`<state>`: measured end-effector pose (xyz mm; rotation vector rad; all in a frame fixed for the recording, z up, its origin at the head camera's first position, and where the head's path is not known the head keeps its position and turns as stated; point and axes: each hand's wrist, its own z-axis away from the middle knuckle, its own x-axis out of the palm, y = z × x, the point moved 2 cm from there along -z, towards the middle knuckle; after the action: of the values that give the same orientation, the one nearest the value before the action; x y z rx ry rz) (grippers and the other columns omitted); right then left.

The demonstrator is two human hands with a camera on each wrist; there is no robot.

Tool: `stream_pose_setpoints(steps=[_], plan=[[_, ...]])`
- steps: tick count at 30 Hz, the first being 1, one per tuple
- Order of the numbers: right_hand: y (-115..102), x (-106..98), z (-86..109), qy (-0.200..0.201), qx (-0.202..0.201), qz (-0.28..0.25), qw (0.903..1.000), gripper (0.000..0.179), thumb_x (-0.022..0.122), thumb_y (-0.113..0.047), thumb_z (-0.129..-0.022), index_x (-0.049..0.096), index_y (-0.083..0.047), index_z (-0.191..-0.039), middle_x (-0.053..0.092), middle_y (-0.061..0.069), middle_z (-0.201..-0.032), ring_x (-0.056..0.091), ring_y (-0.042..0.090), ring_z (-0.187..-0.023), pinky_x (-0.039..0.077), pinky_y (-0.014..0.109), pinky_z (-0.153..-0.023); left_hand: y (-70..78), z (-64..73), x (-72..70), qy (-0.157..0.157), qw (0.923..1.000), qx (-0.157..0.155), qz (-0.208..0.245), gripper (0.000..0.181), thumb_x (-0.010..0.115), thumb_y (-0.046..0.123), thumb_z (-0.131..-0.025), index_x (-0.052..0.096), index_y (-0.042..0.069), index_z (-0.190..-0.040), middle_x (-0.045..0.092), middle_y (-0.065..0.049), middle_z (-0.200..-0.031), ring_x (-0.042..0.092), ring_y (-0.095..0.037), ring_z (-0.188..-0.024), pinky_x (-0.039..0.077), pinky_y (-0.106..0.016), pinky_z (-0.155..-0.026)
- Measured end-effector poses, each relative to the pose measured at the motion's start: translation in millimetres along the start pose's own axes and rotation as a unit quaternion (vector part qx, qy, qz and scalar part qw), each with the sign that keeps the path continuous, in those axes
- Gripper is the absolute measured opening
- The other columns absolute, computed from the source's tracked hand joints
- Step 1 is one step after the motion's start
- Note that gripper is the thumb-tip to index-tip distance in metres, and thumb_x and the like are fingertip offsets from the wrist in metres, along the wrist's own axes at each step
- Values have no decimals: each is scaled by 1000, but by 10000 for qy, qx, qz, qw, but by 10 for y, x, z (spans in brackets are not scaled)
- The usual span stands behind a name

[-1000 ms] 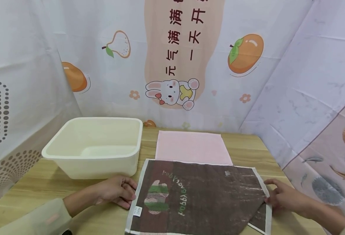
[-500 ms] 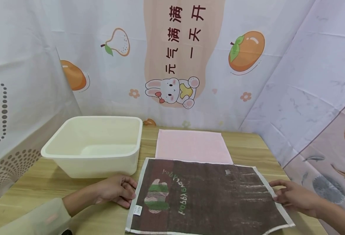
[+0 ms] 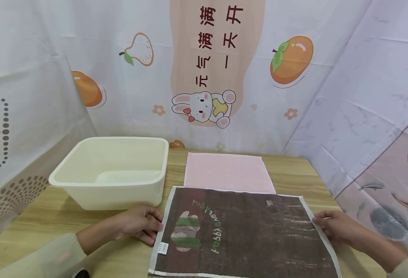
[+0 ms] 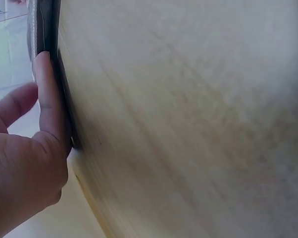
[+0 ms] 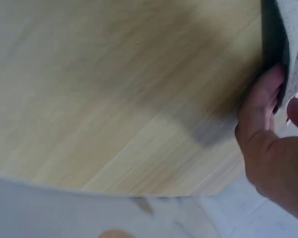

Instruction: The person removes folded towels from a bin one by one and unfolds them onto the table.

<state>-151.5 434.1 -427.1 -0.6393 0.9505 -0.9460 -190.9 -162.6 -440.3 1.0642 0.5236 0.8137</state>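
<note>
A dark brown towel (image 3: 252,235) with pale borders, a striped green-and-pink motif and mirrored lettering lies spread on the table. My left hand (image 3: 139,226) pinches its left border, near a small white label (image 3: 163,248). At the opposite border my right hand (image 3: 341,231) holds the edge, fingers underneath and thumb above. In the right wrist view that edge of the towel (image 5: 290,44) is raised a little off the wood. The left wrist view has the left hand (image 4: 32,163) with its fingers along the towel's edge (image 4: 44,29).
A cream plastic basin (image 3: 111,197) stands at the left, its visible inside holding nothing. Behind the brown towel lies a flat pink towel (image 3: 226,172), its near edge meeting or under the brown one. Printed curtains (image 3: 131,96) enclose the wooden table (image 3: 290,175) at the back and sides.
The brown towel's near right corner, folded under a second ago, has been spread outward. My right hand moved right with the border, then slightly back left. The left hand has barely moved.
</note>
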Motion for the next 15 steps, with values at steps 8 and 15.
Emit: stream_pose_setpoints(steps=[8, 15], plan=[[-106, 102, -101, 585, 127, 58, 9982, 16, 58, -16, -102, 57, -6, -90, 42, -9, -58, 49, 8, -55, 52, 30, -55, 4, -28, 25, 191, 9996, -134, -165, 19, 63, 10, -100, 55, -3, -111, 59, -14, -87, 64, -20, -69, 62, -35, -66], [-52, 66, -142, 666, 259, -103, 9974, 13, 59, -12, -101, 56, -7, -90, 49, -6, -62, 51, 8, -59, 52, 30, -58, -6, -42, 21, 152, 9997, -101, -141, 13, 58, 6, -101, 54, -3, -109, 59, -13, -84, 64, -19, -67, 62, -35, -66]])
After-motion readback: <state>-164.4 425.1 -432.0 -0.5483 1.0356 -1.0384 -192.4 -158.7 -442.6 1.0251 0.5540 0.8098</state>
